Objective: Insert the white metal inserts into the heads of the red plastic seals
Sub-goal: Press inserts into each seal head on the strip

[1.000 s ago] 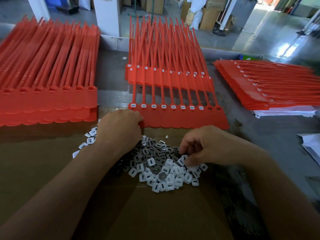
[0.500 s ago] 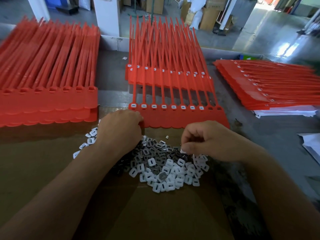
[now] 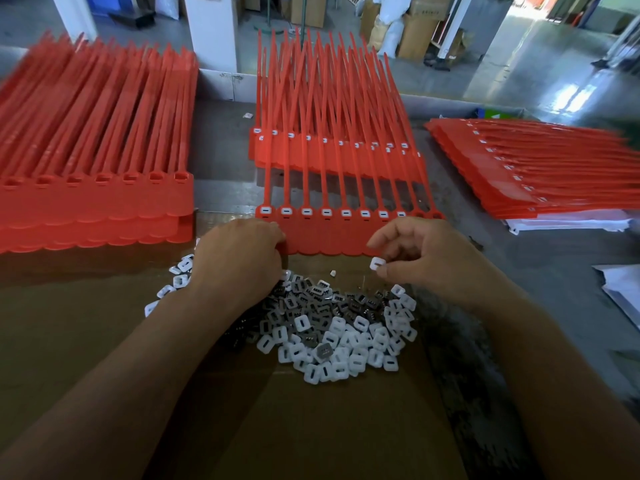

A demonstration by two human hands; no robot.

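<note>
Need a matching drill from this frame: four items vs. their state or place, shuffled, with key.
1 left hand
2 right hand
3 insert pile
4 left seal stack

a pinches one white insert
b heads empty
c lies on cardboard
d holds front seal strip

Pairs: 1-d, 2-a, 3-c, 4-b.

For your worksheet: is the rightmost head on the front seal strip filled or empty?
Empty: rightmost head shows plain red; others leftward hold white inserts.
</note>
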